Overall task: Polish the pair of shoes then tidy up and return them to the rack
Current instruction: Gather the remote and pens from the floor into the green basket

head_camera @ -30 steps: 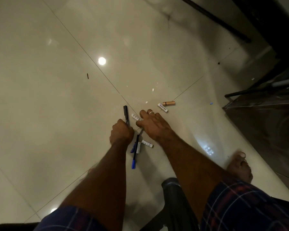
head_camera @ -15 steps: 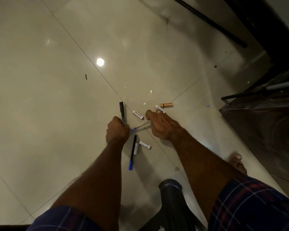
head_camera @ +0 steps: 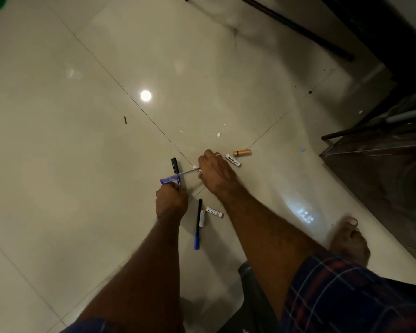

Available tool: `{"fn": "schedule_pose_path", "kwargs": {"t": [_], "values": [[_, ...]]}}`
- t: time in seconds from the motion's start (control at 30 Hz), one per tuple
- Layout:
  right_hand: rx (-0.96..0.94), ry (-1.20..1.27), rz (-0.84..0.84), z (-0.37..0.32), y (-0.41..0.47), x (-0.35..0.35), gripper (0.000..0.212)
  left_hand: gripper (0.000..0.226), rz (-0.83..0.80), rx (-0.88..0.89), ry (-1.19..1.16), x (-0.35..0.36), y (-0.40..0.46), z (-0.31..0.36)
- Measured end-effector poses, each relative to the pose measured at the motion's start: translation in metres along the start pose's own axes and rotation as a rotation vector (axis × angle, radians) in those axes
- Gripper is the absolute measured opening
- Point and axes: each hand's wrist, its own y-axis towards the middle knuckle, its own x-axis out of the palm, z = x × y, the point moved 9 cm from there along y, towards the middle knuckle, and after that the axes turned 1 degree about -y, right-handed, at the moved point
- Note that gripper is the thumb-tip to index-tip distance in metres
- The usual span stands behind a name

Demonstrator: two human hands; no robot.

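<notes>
The person bends over a glossy tiled floor [head_camera: 87, 179] strewn with pens and small white tubes. The left hand [head_camera: 171, 203] is closed in a fist, its fingers curled round the lower end of a black marker [head_camera: 175, 167] that points away from the person. The right hand [head_camera: 215, 173] pinches one end of a clear pen with a blue cap [head_camera: 175, 177], holding it across the black marker so the 2 cross just beyond the left fist; the capped end sticks out to the left. A ring [head_camera: 218, 154] shows on 1 finger of the right hand.

Between the forearms lies a black pen with a blue cap [head_camera: 198, 224], and touching its right side are 2 short white tubes [head_camera: 210, 212]. Just right of the right hand lies a white tube labelled Hexbright [head_camera: 233, 160], and beside it a copper-coloured cylinder [head_camera: 242, 153]. A few white specks [head_camera: 218, 135] dot the tiles farther out.

A bare foot [head_camera: 350, 239] rests on the floor at the right, near dark furniture [head_camera: 382, 164]. No shoes or shoe rack can be made out in the head view.
</notes>
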Motion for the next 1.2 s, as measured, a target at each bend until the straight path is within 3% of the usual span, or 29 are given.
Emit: {"fn": "schedule_pose_path", "kwargs": {"t": [0.1, 0.27, 0.43, 0.57, 0.67, 0.77, 0.9, 1.07, 1.2], "values": [[0.005, -0.01, -0.021, 0.003, -0.005, 0.002, 0.025, 0.021, 0.012, -0.003, 0.06, -0.009, -0.003, 0.001], [0.178, 0.219, -0.039, 0.038, -0.028, -0.026, 0.014, 0.019, -0.005, 0.057, 0.064, -0.019, -0.017, 0.034], [0.328, 0.375, -0.025, 0.067, -0.066, -0.099, 0.004, 0.017, -0.013, 0.193, 0.046, -0.036, -0.071, 0.111], [0.412, 0.415, 0.048, 0.083, -0.135, -0.178, 0.013, 0.01, -0.063, 0.392, -0.01, -0.057, -0.151, 0.181], [0.498, 0.523, 0.169, 0.097, -0.205, -0.239, 0.007, 0.004, -0.203, 0.476, -0.196, -0.067, -0.228, 0.218], [0.595, 0.809, 0.297, 0.107, -0.279, -0.281, 0.01, 0.006, -0.316, 0.57, -0.298, -0.07, -0.308, 0.249], [0.656, 1.171, 0.517, 0.112, -0.386, -0.328, 0.016, 0.006, -0.461, 0.795, -0.245, -0.055, -0.431, 0.29], [0.84, 1.342, 0.944, 0.174, -0.537, -0.377, 0.021, 0.011, -0.626, 1.033, -0.157, -0.001, -0.581, 0.346], [0.97, 1.623, 1.039, 0.233, -0.638, -0.39, 0.024, 0.013, -0.641, 1.178, -0.025, 0.054, -0.68, 0.393]]}}
